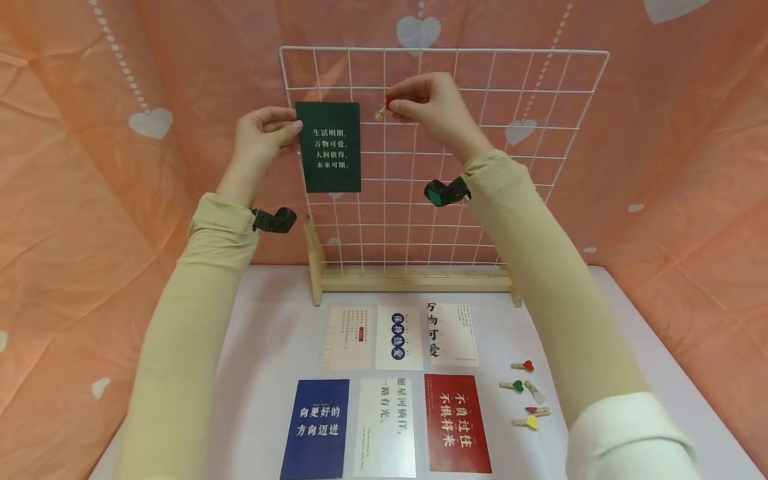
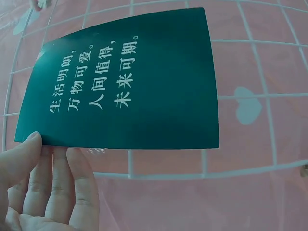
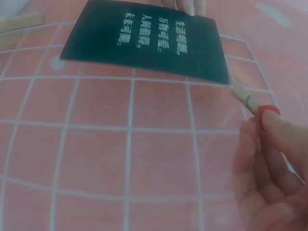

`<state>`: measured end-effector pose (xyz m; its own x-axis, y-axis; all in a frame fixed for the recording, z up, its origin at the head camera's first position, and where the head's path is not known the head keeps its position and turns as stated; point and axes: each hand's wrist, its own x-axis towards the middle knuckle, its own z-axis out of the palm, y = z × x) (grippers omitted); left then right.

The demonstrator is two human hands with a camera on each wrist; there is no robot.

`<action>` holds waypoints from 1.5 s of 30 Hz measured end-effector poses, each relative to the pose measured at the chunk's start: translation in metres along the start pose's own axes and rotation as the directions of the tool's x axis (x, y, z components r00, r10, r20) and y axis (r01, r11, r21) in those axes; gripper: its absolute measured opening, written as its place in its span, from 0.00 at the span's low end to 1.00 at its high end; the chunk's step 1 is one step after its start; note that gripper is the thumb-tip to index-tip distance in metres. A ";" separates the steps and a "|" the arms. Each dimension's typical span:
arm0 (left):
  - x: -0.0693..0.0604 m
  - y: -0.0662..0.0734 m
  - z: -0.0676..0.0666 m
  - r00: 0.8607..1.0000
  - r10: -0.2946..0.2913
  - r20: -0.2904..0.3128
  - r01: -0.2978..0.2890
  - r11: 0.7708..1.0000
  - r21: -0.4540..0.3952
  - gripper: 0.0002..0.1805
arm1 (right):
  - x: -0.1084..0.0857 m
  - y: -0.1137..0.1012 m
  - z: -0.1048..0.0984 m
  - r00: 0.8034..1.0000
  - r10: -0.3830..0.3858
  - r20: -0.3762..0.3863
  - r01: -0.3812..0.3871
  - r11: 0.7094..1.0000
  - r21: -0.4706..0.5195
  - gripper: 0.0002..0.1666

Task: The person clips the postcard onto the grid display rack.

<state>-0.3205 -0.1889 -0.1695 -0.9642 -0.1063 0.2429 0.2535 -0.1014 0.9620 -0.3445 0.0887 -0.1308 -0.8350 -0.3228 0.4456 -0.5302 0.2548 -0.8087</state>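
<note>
A dark green card (image 1: 330, 177) with white lettering hangs upright before the upper left of a white wire grid (image 1: 432, 153). My left hand (image 1: 263, 137) pinches its left edge, thumb in front and fingers behind, as the left wrist view of the card (image 2: 163, 96) shows. To the right of the card, my right hand (image 1: 435, 107) pinches a small wooden clothespin (image 1: 381, 113) with a red piece on it. In the right wrist view the tip of the clothespin (image 3: 248, 100) points toward a corner of the green card (image 3: 144, 48), seemingly just apart from it.
The grid stands in a wooden base (image 1: 414, 283) on a white table (image 1: 258, 347). In front lie two rows of cards, including a blue card (image 1: 316, 447) and a red card (image 1: 458, 453). Several heart clothespins (image 1: 528, 422) lie at the right. Pink cloth (image 1: 72, 200) surrounds everything.
</note>
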 end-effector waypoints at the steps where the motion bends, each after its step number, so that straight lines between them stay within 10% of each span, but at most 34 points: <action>1: 0.001 0.001 0.000 1.000 0.002 -0.003 -0.002 1.000 0.004 0.14 | 0.003 -0.002 0.003 1.000 -0.008 -0.012 0.008 1.000 0.013 0.15; 11: 0.006 0.006 0.014 0.999 0.029 -0.014 -0.029 1.000 0.011 0.14 | 0.016 -0.015 0.026 0.988 -0.061 -0.140 0.085 0.981 0.172 0.13; 45: 0.015 0.007 0.021 0.999 -0.002 -0.047 0.002 1.000 0.007 0.14 | 0.033 -0.020 0.057 0.928 -0.154 -0.339 0.062 0.962 -0.267 0.10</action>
<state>-0.3351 -0.1705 -0.1568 -0.9600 -0.1521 0.2352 0.2511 -0.0952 0.9633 -0.3531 0.0206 -0.1220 -0.7430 -0.0299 0.6686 -0.6012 0.4687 -0.6472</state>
